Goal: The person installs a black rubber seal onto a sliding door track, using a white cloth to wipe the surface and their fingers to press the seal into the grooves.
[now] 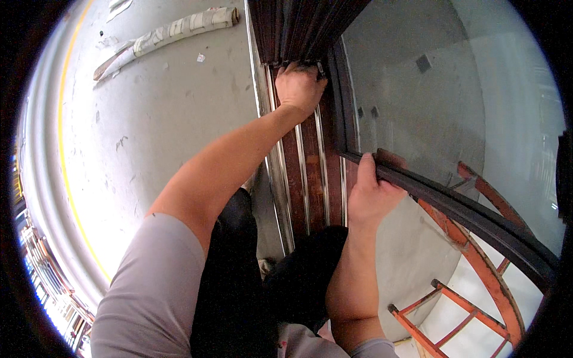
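The right hand (375, 194) has its fingers clamped on the black frame (465, 200) of a glass panel (412, 95), which stands to the right of a brown sill with metal rails (314, 185). The left hand (300, 90) is at the foot of a dark grooved upright (301, 30), over the sill; whether its fingers are closed on anything, I cannot tell. An orange ladder (500, 292) stands at right; a rolled sheet (182, 33) lies on the floor (173, 119) at upper left.
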Demonstrator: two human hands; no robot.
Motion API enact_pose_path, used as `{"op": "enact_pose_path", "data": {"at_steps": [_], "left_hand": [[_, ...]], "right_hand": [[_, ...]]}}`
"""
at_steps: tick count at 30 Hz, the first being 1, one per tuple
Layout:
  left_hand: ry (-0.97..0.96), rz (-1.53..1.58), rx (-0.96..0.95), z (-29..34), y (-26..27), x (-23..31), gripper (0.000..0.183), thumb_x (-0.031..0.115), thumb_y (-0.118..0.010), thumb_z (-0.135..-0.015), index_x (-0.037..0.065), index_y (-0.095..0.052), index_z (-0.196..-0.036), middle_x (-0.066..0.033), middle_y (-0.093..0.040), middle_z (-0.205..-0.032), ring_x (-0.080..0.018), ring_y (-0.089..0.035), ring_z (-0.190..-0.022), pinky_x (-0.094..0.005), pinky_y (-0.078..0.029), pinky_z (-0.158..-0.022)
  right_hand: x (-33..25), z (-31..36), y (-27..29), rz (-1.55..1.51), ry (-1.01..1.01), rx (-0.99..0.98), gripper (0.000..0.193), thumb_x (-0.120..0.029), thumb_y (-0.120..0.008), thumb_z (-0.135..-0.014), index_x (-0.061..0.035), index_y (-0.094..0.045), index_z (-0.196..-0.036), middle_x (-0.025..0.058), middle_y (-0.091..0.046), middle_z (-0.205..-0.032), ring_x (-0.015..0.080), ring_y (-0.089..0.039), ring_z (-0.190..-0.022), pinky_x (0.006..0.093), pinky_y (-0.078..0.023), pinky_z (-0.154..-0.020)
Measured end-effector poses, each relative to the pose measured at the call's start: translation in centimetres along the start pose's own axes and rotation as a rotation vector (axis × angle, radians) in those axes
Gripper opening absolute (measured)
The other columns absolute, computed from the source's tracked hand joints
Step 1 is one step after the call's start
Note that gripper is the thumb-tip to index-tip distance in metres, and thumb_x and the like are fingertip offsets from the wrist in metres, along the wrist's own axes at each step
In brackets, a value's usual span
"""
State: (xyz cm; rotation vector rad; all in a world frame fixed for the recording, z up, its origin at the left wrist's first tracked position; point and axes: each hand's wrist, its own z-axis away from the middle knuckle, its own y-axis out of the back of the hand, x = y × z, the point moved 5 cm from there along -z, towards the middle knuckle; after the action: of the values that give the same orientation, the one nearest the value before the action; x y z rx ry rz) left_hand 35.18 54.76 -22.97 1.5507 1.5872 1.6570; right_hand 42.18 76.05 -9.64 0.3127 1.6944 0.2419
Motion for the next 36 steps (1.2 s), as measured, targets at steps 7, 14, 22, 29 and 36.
{"op": "enact_pose_path", "data": {"at_steps": [7, 14, 22, 29, 36], "left_hand": [[0.119, 0.049, -0.032, -0.3, -1.0, 0.4, 0.033, 0.041, -0.072, -0.080, 0.013, -0.077, -0.096, -0.0141, -0.071, -0.092, -0.0328, -0.065, -0.096, -0.0489, -0.045, -0.092], [0.068, 0.085, 0.068, 0.1, -0.8, 0.2, 0.032, 0.040, -0.071, -0.080, 0.012, -0.077, -0.092, -0.0133, -0.072, -0.092, -0.0325, -0.065, -0.097, -0.0499, -0.042, -0.094], [0.133, 0.130, 0.084, 0.2, -1.1, -0.2, 0.028, 0.039, -0.070, -0.080, 0.012, -0.077, -0.089, -0.0118, -0.073, -0.094, -0.0298, -0.065, -0.100, -0.0483, -0.038, -0.099], [0.154, 0.114, 0.069, 0.0, -0.8, 0.3, 0.030, 0.040, -0.068, -0.080, 0.011, -0.077, -0.082, -0.0132, -0.073, -0.088, -0.0315, -0.067, -0.092, -0.0465, -0.039, -0.099], [0.099, 0.074, 0.077, -0.3, 0.1, 0.2, 0.030, 0.040, -0.066, -0.082, 0.011, -0.076, -0.078, -0.0142, -0.072, -0.082, -0.0317, -0.068, -0.088, -0.0483, -0.041, -0.094]], "right_hand": [[0.3, 0.4, 0.4, 0.029, -0.005, 0.031, 0.009, 0.005, -0.063, -0.086, 0.0068, -0.058, -0.092, 0.0112, -0.065, -0.089, 0.0198, -0.062, -0.083, 0.0321, -0.050, -0.079], [-0.4, 0.0, 0.3, 0.027, 0.014, -0.020, 0.012, -0.001, -0.068, -0.088, 0.0028, -0.059, -0.095, 0.0096, -0.065, -0.088, 0.0198, -0.062, -0.082, 0.0334, -0.050, -0.075], [-0.8, -0.6, -0.4, 0.037, -0.001, -0.083, 0.015, 0.002, -0.067, -0.089, 0.0032, -0.056, -0.099, 0.0109, -0.065, -0.095, 0.0202, -0.063, -0.091, 0.0327, -0.050, -0.081], [-0.5, -0.7, -0.6, -0.037, -0.003, -0.098, 0.018, 0.001, -0.066, -0.090, 0.0037, -0.053, -0.102, 0.0116, -0.065, -0.096, 0.0207, -0.064, -0.088, 0.0335, -0.051, -0.080], [-0.7, -0.8, -0.7, -0.093, -0.023, -0.057, 0.016, 0.000, -0.067, -0.089, 0.0027, -0.056, -0.100, 0.0106, -0.067, -0.094, 0.0197, -0.064, -0.085, 0.0325, -0.051, -0.080]]}}
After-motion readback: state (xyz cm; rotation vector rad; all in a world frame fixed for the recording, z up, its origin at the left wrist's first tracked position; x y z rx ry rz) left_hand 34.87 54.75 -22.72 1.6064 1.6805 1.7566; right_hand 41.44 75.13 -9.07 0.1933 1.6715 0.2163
